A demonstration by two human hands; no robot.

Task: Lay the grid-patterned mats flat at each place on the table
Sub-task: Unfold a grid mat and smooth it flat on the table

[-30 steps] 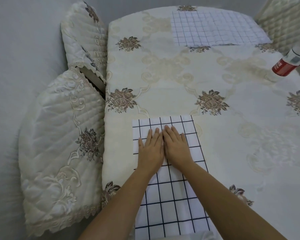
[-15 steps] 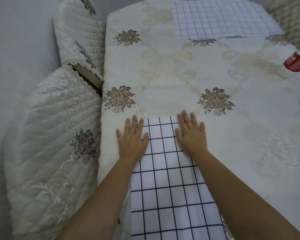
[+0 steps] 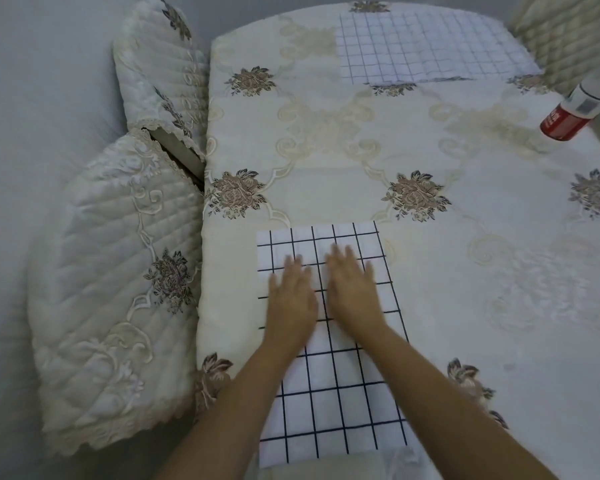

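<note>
Your left hand (image 3: 291, 299) and right hand (image 3: 354, 292) rest side by side on the near mat (image 3: 336, 393), each grip apart with fingers straight. The far mat (image 3: 430, 46) lies across the counter (image 3: 326, 140).

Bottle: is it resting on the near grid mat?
No, the bottle sits on the tablecloth at the right edge, apart from the near grid mat.

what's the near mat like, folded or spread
Spread out. The near mat lies flat on the table, grid lines unbroken, left hand and right hand flat on it.
</note>
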